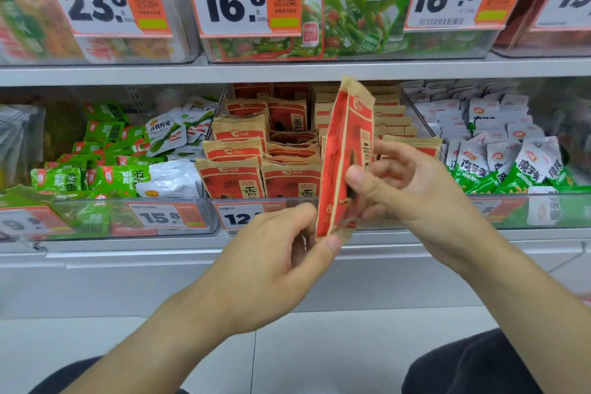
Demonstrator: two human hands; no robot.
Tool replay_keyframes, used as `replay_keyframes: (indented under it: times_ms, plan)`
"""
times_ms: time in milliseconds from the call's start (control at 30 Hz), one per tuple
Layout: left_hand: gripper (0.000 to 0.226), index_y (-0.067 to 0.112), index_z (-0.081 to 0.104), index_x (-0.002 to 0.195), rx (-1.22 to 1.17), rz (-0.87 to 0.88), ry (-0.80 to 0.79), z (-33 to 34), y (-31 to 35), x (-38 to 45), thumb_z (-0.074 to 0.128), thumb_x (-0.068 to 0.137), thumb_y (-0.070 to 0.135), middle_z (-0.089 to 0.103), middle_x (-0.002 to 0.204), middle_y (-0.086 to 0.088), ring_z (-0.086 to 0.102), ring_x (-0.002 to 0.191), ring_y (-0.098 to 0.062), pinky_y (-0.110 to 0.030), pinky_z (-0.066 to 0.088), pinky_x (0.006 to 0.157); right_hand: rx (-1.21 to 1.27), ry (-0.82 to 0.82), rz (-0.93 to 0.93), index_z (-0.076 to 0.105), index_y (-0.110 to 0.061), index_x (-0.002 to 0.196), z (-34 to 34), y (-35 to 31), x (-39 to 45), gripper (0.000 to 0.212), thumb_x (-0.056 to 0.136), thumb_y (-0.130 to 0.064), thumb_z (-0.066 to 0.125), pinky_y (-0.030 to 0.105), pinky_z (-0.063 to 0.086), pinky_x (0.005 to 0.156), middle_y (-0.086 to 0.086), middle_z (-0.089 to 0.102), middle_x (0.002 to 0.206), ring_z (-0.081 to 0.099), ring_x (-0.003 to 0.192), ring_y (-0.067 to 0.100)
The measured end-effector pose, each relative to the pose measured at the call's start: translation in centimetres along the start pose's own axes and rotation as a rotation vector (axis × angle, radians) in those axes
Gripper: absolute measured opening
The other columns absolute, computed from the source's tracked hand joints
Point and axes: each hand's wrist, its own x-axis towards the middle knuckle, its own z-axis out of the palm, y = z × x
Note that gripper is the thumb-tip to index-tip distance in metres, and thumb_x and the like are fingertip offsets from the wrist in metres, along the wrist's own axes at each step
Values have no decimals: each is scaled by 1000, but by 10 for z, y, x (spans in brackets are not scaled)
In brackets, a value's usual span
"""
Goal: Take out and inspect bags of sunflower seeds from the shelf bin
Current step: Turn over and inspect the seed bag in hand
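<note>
A red and tan bag of sunflower seeds (347, 137) stands upright and edge-on in front of the shelf, held between both hands. My left hand (275, 253) pinches its bottom corner with thumb and fingers. My right hand (412, 182) grips its right side, thumb on the near face and fingers curled behind. Behind it the clear shelf bin (271, 214) holds several more of the same red and tan bags (236, 150) standing in rows.
Left of the bin, a bin of green and white snack packets (112, 169). To the right, a bin of white and green packets (511, 157). The upper shelf (287, 72) carries clear bins with large price tags. White shelf edge and floor lie below.
</note>
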Motion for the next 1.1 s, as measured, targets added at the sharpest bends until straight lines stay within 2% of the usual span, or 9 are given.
replay_keyframes:
  times_ms: [133, 233, 433, 600, 700, 800, 900, 967, 1100]
  plan:
    - [31, 23, 47, 77, 18, -32, -55, -5, -5, -1, 45, 99, 45, 55, 74, 6, 57, 70, -16, -37, 46, 64, 40, 19, -32, 75, -17, 111, -5, 0, 2, 54, 69, -51, 77, 49, 60, 88, 4, 78, 106, 74, 100, 28]
    - [28, 27, 50, 80, 81, -109, -50, -7, -9, 2, 42, 95, 50, 59, 75, 8, 61, 69, -14, -44, 49, 65, 59, 18, -45, 72, -19, 111, -2, -2, 0, 51, 70, -48, 75, 46, 61, 84, 1, 78, 105, 75, 98, 23]
    - [37, 37, 46, 128, -191, -184, 195, 1, -6, 4, 61, 94, 44, 65, 101, 19, 67, 89, -8, -23, 53, 69, -134, 31, -165, 73, -21, 103, 3, -2, -1, 35, 76, -43, 73, 40, 62, 75, -4, 79, 93, 77, 84, 17]
    - [54, 47, 33, 142, -316, -174, 326, 12, -1, 4, 58, 100, 26, 64, 111, 17, 73, 90, -13, -30, 61, 71, -249, -80, -175, 73, -6, 76, 13, 1, -7, 49, 88, -52, 57, 24, 51, 54, 4, 76, 70, 71, 62, 11]
    - [58, 46, 35, 147, -251, -174, 331, 14, -6, 4, 55, 102, 15, 65, 114, 17, 74, 91, -13, -33, 61, 76, -277, -115, -169, 65, -1, 70, 15, 0, -11, 61, 93, -55, 47, 34, 54, 52, 7, 74, 67, 72, 59, 21]
    - [52, 43, 36, 152, -195, -194, 318, 15, -11, 3, 48, 103, 31, 64, 125, 13, 67, 109, -9, -39, 55, 95, -251, -168, -168, 68, -1, 78, 18, -1, -13, 59, 97, -51, 42, 38, 57, 56, 7, 76, 73, 73, 63, 23]
    - [56, 42, 31, 155, -242, -267, 285, 14, -5, 4, 40, 101, 54, 54, 122, 21, 52, 120, 10, -17, 39, 107, -113, -192, -153, 69, 1, 82, 24, -1, -16, 52, 97, -42, 46, 33, 58, 55, 10, 75, 74, 73, 64, 23]
    - [63, 39, 28, 156, -298, -318, 242, 14, 2, 4, 38, 97, 62, 50, 121, 21, 42, 115, 26, 4, 26, 95, 5, -218, -116, 70, 1, 83, 31, 0, -19, 50, 95, -41, 47, 32, 59, 54, 9, 75, 73, 73, 64, 21]
    - [68, 44, 33, 151, -429, -316, 191, 10, 5, 3, 39, 91, 75, 48, 126, 27, 34, 118, 33, 9, 21, 93, 142, -216, -11, 73, 0, 110, 44, -1, -24, 56, 82, -43, 52, 23, 56, 53, 9, 75, 87, 72, 72, 17]
